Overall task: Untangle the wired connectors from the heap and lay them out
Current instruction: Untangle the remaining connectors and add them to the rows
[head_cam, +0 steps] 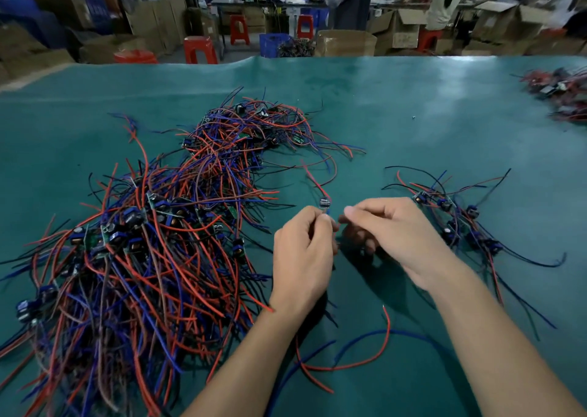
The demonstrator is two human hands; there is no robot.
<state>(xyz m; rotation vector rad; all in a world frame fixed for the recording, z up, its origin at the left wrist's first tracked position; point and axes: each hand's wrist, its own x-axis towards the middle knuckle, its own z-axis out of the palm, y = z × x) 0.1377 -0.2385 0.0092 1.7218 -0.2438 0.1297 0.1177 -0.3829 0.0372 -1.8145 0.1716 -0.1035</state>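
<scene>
Heap: I see the big heap (143, 257) on the left side of the green tabletop (413, 115). It is still huge, with red, blue and black wires all mixed up.

Laid-out row: a small row (457, 223) of connectors lies on the right, near my right hand. Only a few are there.

Connector in hand: one connector (324, 202) sits just above my fingers, in the middle, between the heap and the row. Its wires hang down toward me.

Left hand: my left hand (301, 257) has its fingers curled and pinched on the wire just under that connector.

Right hand: my right hand (397, 235) has its fingers curled close to the left hand. I think they pinch a wire too (I cannot see it well).

Done so far: only a little, I think. The row is small.

Left to do: most of it. The heap must still be pulled apart, one by one.

Far pile: another pile (562, 95) lies at the far right edge.
</scene>
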